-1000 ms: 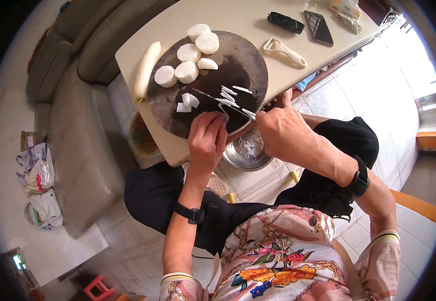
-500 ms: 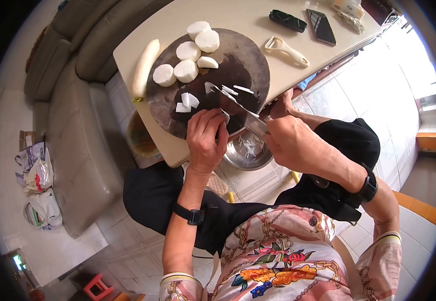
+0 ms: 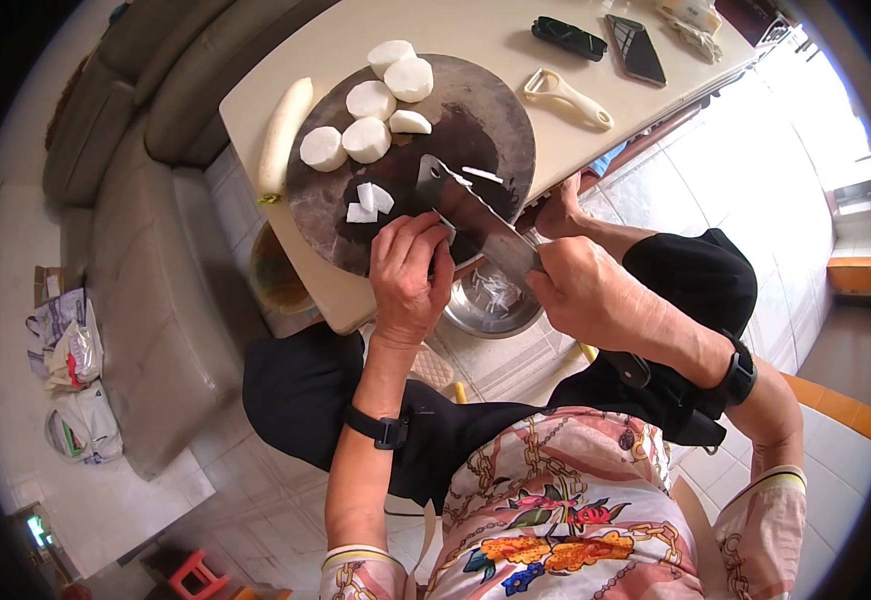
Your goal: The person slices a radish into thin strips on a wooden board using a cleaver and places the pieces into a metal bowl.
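My right hand (image 3: pixel 587 290) is closed round the handle of a cleaver (image 3: pixel 487 222). Its blade lies across the near right part of a round dark chopping board (image 3: pixel 320 220), with its broad face turned up. Just left of the blade, my left hand (image 3: pixel 411 275) presses a small piece of white radish (image 3: pixel 448 230) onto the board; the fingers hide most of it. A few cut radish chunks (image 3: pixel 366 203) lie beyond that hand. Thick peeled radish rounds (image 3: pixel 366 140) sit farther back. Thin radish strips (image 3: pixel 482 174) show beyond the blade.
A whole white radish (image 3: pixel 285 135) lies left of the board on the table (image 3: pixel 245 110). A peeler (image 3: pixel 567 98), a phone (image 3: pixel 637 50) and a black case (image 3: pixel 568 38) are at the right. Below the edge, a metal bowl (image 3: pixel 475 322) holds radish strips. Another person's foot (image 3: pixel 561 210) is close by.
The cleaver blade has tipped to show its broad face, and it now covers most of the strips seen before. My left hand stays on the radish piece.
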Motion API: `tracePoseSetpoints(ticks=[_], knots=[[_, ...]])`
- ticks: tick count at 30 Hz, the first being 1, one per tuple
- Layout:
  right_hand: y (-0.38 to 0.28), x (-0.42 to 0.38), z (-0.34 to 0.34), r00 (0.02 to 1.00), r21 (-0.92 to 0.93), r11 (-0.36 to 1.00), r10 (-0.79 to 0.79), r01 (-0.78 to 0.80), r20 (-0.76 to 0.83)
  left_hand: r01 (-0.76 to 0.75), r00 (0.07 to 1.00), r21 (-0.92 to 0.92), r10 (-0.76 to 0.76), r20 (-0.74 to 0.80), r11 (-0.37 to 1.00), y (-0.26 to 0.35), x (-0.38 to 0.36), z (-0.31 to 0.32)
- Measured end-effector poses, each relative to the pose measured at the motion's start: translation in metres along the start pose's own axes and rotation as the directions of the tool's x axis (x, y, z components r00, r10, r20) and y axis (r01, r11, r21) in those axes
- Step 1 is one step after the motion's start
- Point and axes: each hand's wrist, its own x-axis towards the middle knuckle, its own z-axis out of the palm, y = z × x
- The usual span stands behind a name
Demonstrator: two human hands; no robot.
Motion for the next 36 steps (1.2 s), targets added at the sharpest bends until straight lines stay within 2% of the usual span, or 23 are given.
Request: tracePoseSetpoints(ticks=[2,4,8,10,11,14,15,17,18,20,21,23,27,36], knots=[[-0.004,-0.003,0.002,0.998,0.029,0.999,0.047,-0.046,-0.033,-0.015,1.0,0.009,0.015,-0.006,1.0,-0.002,-0.001,0.0],[-0.01,-0.004,0.0,0.99,0.034,0.989,0.142,-0.142,0.011,-0.03,0.999,0.02,0.03,-0.014,0.999,-0.002,-0.001,0.0],[-0.005,-0.005,0.004,0.992,0.054,0.991,0.122,-0.12,-0.038,-0.012,1.0,-0.002,0.012,0.009,1.0,-0.001,0.0,-0.001],[0.001,-0.003,0.006,0.997,0.037,0.999,0.0,0.003,-0.077,-0.015,1.0,0.002,0.015,0.012,1.0,-0.001,0.0,-0.001],[0.002,-0.002,0.005,0.997,0.038,0.999,0.004,-0.001,-0.079,-0.02,1.0,0.005,0.019,0.014,1.0,-0.001,0.0,-0.001],[-0.007,0.008,-0.008,0.982,0.097,0.98,0.168,-0.175,0.083,-0.03,0.999,0.012,0.03,0.019,0.999,-0.001,0.001,-0.001],[-0.002,0.01,-0.007,0.982,0.098,0.979,0.17,-0.178,0.081,-0.032,0.999,0.018,0.032,0.022,0.999,-0.001,0.0,-0.001],[0.01,0.014,-0.002,0.974,-0.023,0.979,-0.2,0.204,0.101,-0.035,0.999,0.013,0.034,0.022,0.999,0.0,0.001,-0.002],[0.006,0.016,-0.002,0.974,-0.026,0.979,-0.2,0.204,0.101,-0.036,0.999,0.012,0.036,0.02,0.999,0.0,0.001,-0.002],[-0.007,0.021,-0.003,0.994,-0.001,0.996,-0.094,0.094,0.054,-0.032,0.999,0.01,0.032,0.019,0.999,-0.001,0.0,-0.002],[-0.006,0.021,0.002,0.994,-0.002,0.995,-0.097,0.097,0.052,-0.026,0.999,0.008,0.026,0.022,1.0,-0.001,0.0,-0.002],[-0.001,0.019,0.017,0.99,-0.111,0.991,-0.085,0.073,-0.109,-0.037,0.999,0.018,0.037,0.002,0.999,-0.001,-0.001,-0.001],[-0.011,0.008,0.01,0.995,-0.053,0.998,0.018,-0.023,-0.102,-0.061,0.998,0.027,0.061,-0.022,0.998,-0.003,-0.002,0.001],[-0.009,0.001,0.007,1.0,-0.032,0.999,0.017,-0.018,-0.02,-0.032,0.999,0.014,0.032,-0.01,0.999,-0.001,-0.002,0.001]])
